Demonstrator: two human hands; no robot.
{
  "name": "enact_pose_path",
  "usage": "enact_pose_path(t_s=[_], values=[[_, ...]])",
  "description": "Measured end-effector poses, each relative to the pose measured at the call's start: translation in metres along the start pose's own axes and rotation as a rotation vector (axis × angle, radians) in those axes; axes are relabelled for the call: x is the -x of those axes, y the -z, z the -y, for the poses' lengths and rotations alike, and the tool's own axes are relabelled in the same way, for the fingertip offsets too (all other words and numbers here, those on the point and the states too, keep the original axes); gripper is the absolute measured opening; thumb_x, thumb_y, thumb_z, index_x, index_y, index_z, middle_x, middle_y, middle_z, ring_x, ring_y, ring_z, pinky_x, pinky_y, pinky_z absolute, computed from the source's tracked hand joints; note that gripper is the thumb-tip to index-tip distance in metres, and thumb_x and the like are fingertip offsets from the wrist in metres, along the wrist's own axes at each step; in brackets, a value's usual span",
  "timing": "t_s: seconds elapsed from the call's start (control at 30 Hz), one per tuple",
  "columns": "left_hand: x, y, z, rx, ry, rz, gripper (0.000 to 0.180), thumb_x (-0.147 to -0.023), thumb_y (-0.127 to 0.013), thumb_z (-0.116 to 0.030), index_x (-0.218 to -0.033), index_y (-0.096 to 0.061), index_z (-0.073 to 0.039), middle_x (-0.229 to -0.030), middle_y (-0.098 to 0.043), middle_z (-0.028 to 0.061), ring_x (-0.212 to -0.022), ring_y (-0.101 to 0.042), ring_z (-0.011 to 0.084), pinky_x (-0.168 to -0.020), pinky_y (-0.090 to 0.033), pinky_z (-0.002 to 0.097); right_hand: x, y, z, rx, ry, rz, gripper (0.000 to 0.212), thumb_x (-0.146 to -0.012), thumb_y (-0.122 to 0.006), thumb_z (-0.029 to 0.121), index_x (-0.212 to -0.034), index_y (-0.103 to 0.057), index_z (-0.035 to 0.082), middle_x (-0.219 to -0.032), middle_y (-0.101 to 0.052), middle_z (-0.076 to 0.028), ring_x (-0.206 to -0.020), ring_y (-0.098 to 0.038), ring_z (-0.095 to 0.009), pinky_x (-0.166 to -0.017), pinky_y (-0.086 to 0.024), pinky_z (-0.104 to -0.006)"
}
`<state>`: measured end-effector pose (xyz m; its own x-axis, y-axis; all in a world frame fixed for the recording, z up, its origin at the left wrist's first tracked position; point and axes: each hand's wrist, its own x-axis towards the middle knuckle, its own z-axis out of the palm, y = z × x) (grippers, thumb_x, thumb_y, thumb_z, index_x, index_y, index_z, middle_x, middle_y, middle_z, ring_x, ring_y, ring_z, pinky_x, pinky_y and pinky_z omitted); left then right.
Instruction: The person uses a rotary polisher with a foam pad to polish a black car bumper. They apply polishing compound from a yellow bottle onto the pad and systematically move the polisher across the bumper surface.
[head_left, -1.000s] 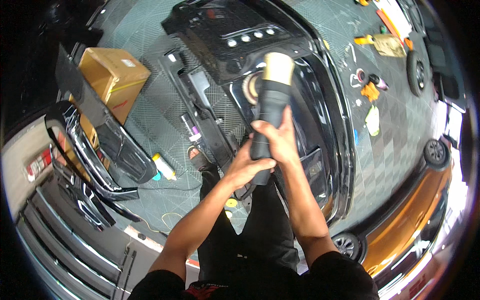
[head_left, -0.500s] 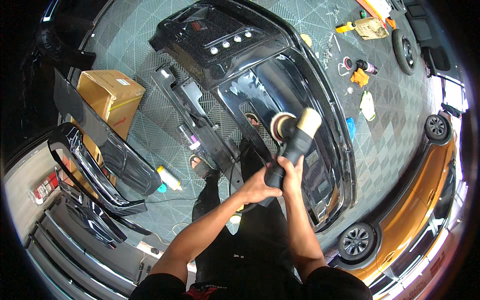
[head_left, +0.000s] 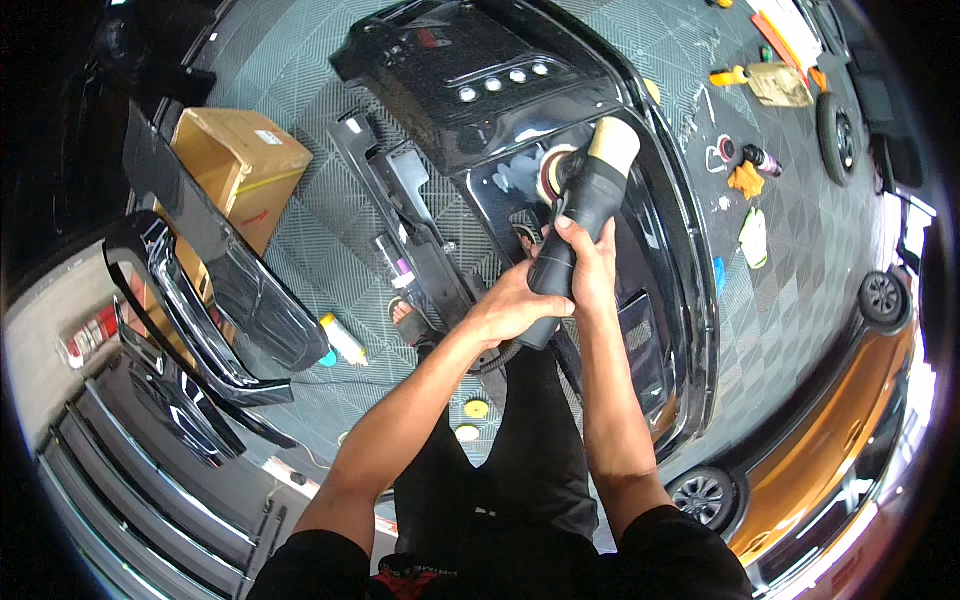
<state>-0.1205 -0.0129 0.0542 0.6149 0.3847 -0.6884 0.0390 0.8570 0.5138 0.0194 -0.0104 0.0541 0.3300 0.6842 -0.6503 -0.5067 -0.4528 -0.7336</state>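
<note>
Both of my hands are wrapped round a black polisher (head_left: 572,240) with a cream-coloured end. My left hand (head_left: 518,303) grips the lower part of its body. Farther up the body, my right hand (head_left: 590,262) is closed on it. The round polishing pad (head_left: 550,178) sits against or just above a glossy black car bumper (head_left: 560,95); I cannot tell whether they touch. A whitish smear (head_left: 515,175) of polish shows on the bumper beside the pad. Several round silvery spots line the bumper's far part.
Left of the bumper lie a dark trim piece (head_left: 400,210) and a clear bottle (head_left: 392,258). A cardboard box (head_left: 250,165) and black panels (head_left: 225,280) stand farther left. Rags (head_left: 745,180) and bottles (head_left: 762,160) lie on the right floor. An orange car (head_left: 820,440) is at the lower right.
The polisher and both hands have moved away from me, up the bumper. The pad now covers part of the whitish smear. The whole view has shifted slightly.
</note>
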Motion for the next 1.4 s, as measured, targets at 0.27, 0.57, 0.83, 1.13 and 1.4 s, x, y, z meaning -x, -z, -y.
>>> enact_pose_path(t_s=[0.27, 0.57, 0.83, 1.13, 1.4], values=[[0.053, 0.038, 0.058, 0.114, -0.199, -0.098, 0.082, -0.074, -0.089, -0.011, -0.144, -0.048, 0.001, -0.125, -0.063, 0.0101, -0.115, -0.063, 0.0197, -0.095, -0.055, 0.0352, 0.032, -0.042, -0.046, 0.248, 0.004, 0.166, 0.097, -0.082, -0.081, 0.009, -0.161, -0.025, 0.002, -0.133, -0.058, -0.015, -0.116, -0.060, -0.024, -0.100, -0.051, -0.0373], [0.097, 0.055, 0.089, 0.139, -0.114, -0.071, 0.087, -0.072, -0.089, -0.010, -0.148, -0.047, 0.001, -0.127, -0.063, 0.0084, -0.116, -0.062, 0.0198, -0.099, -0.053, 0.0374, 0.077, -0.041, -0.094, 0.400, 0.106, 0.120, 0.114, -0.080, -0.085, 0.016, -0.166, -0.013, -0.003, -0.149, -0.052, -0.022, -0.134, -0.054, -0.030, -0.113, -0.044, -0.0392], [0.105, 0.017, 0.150, -0.137, -0.036, 0.186, 0.105, -0.067, -0.091, -0.019, -0.154, -0.038, 0.002, -0.137, -0.059, 0.0164, -0.126, -0.057, 0.0268, -0.111, -0.046, 0.0378, 0.157, 0.044, -0.115, 0.380, -0.020, -0.140, 0.101, -0.079, -0.084, 0.010, -0.161, -0.026, 0.003, -0.138, -0.055, -0.015, -0.125, -0.056, -0.027, -0.108, -0.046, -0.0419], [0.088, 0.068, 0.119, -0.219, -0.094, -0.087, 0.094, -0.066, -0.093, -0.014, -0.145, -0.047, 0.006, -0.129, -0.066, 0.0164, -0.115, -0.065, 0.0252, -0.100, -0.054, 0.0381, 0.094, -0.051, -0.083, 0.911, 0.157, 0.144, 0.120, -0.080, -0.086, 0.021, -0.168, -0.005, 0.003, -0.151, -0.048, -0.035, -0.136, -0.055, -0.046, -0.113, -0.046, -0.0462], [0.090, 0.102, 0.094, 0.116, -0.077, -0.173, 0.058, -0.070, -0.088, 0.005, -0.124, -0.066, 0.004, -0.114, -0.073, 0.0108, -0.102, -0.073, 0.0215, -0.086, -0.062, 0.0354, 0.063, -0.099, -0.095, 1.032, 0.117, 0.319, 0.120, -0.085, -0.081, 0.031, -0.170, 0.002, 0.014, -0.126, -0.061, -0.029, -0.110, -0.067, -0.047, -0.096, -0.054, -0.0510]])
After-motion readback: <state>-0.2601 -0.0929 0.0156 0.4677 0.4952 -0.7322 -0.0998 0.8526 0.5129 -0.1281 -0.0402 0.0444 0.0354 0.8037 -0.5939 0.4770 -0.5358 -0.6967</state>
